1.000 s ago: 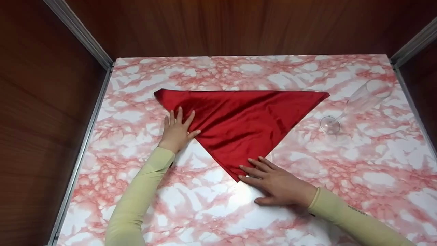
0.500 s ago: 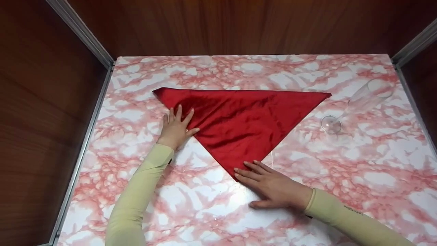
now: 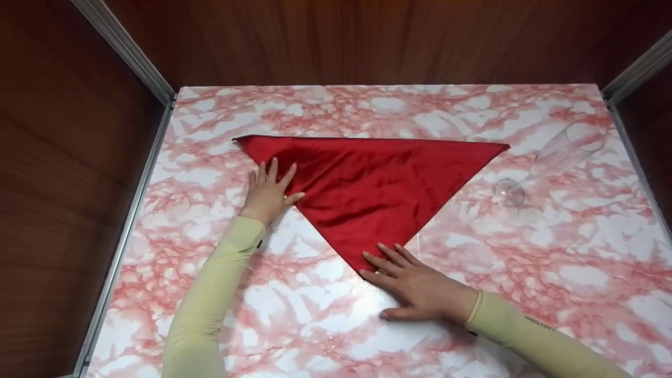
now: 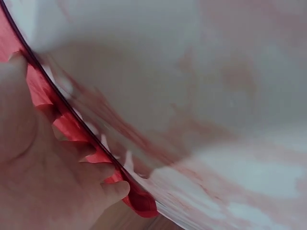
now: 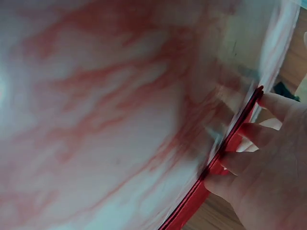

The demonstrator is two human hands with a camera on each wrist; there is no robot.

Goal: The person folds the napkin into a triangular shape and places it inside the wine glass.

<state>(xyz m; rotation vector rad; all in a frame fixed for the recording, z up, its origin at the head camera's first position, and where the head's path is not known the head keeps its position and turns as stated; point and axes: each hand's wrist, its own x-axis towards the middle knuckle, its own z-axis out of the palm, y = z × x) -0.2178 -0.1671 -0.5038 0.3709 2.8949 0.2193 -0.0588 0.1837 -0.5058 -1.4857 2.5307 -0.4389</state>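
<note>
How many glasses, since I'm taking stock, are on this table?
1: a clear stemmed glass, on the table, right of the red cloth. No other shows, though the table's near part runs out of frame.

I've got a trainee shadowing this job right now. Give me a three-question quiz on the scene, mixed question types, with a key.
1. Multiple choice: in the head view, what outline does the red cloth have? A) square B) triangle C) circle
2. True or false: the left hand and the right hand both touch the red cloth.
3. Short answer: what is on the table to the right of the red cloth?

Key: 1. B. 2. True. 3. A clear stemmed glass.
</note>
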